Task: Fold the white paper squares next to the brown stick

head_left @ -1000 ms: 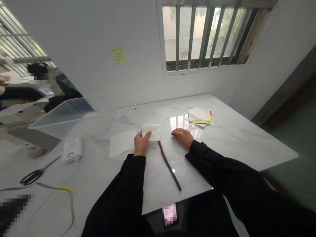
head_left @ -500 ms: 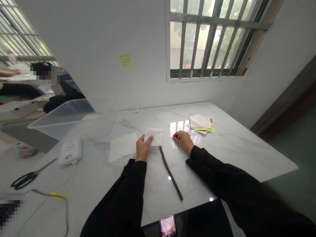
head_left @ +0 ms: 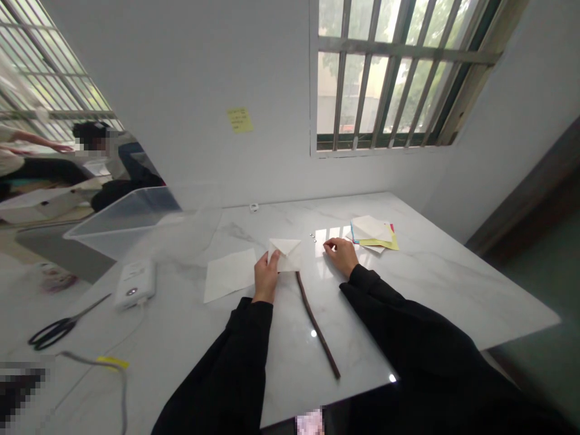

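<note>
My left fingers (head_left: 274,260) grip the folded paper's (head_left: 290,258) left side; my right fingers (head_left: 330,245) curl to its right, grip unclear.

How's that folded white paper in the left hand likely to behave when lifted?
The folded paper looks thin, so probably light for its size. The left hand holds just one side, so the far side may droop. Its pointed flap might lift along its crease.

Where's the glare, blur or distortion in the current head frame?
Head view: barred glare on the white table by the right hand; bright spot beside the brown stick; far left smeared; clear bin looks stretched, likely wide-angle; pixelated patches at bottom left and bottom centre.
</note>
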Motion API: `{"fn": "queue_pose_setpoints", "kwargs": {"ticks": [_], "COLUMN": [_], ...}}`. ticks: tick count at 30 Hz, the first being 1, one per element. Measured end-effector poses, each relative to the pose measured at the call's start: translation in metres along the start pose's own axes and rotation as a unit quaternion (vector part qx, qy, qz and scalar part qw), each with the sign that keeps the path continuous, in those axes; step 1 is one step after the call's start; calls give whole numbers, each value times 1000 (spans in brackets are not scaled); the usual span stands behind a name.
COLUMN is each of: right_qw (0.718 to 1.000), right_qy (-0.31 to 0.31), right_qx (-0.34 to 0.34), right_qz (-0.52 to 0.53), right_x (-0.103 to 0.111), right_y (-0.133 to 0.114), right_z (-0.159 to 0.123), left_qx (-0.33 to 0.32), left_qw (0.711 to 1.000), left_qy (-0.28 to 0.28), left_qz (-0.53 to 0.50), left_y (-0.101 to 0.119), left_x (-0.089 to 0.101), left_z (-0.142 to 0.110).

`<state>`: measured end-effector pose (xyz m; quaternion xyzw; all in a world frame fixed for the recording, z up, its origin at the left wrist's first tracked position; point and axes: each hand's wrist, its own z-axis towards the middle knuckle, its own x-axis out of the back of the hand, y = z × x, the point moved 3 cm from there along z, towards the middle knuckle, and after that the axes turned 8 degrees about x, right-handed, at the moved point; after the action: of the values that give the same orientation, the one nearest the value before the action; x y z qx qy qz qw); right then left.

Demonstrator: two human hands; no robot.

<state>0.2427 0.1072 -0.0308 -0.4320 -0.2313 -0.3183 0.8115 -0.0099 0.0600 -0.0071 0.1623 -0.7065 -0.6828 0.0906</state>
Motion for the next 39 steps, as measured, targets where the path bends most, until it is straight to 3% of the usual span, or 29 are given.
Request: {"fn": "queue_pose_setpoints", "kwargs": {"ticks": [4, 9, 12, 16, 23, 30, 35, 39], "right_qw": [992, 950, 943, 959, 947, 916, 884, 882], "right_qy": [-4, 4, -14, 27, 64, 76, 81, 70], "right_qx": [0, -54, -64, -72, -136, -213, -218, -221], "right_qz": [126, 308, 327, 273, 283, 330, 404, 410], "right_x": [6, 5, 0, -1, 5, 2, 3, 1], "right_y": [-26, -65, -74, -64, -53, -50, -54, -53], "right_z": [-26, -42, -41, -35, -33, -32, -29, -30], "left_qx": [50, 11, 11, -43, -66, -79, -47, -78], "left_qw": [999, 996, 989, 977, 975, 982, 990, 986], "left_qy": [-3, -56, -130, -189, -199, -158, -128, -132], "left_qz": [15, 74, 75, 94, 67, 68, 20, 62], "left_y": [1, 4, 6, 11, 9, 3, -2, 3], "left_x": [-1, -9, -18, -24, -24, -21, -18, -20], "left_z": [-4, -13, -23, -30, -25, -16, -9, -13]}}
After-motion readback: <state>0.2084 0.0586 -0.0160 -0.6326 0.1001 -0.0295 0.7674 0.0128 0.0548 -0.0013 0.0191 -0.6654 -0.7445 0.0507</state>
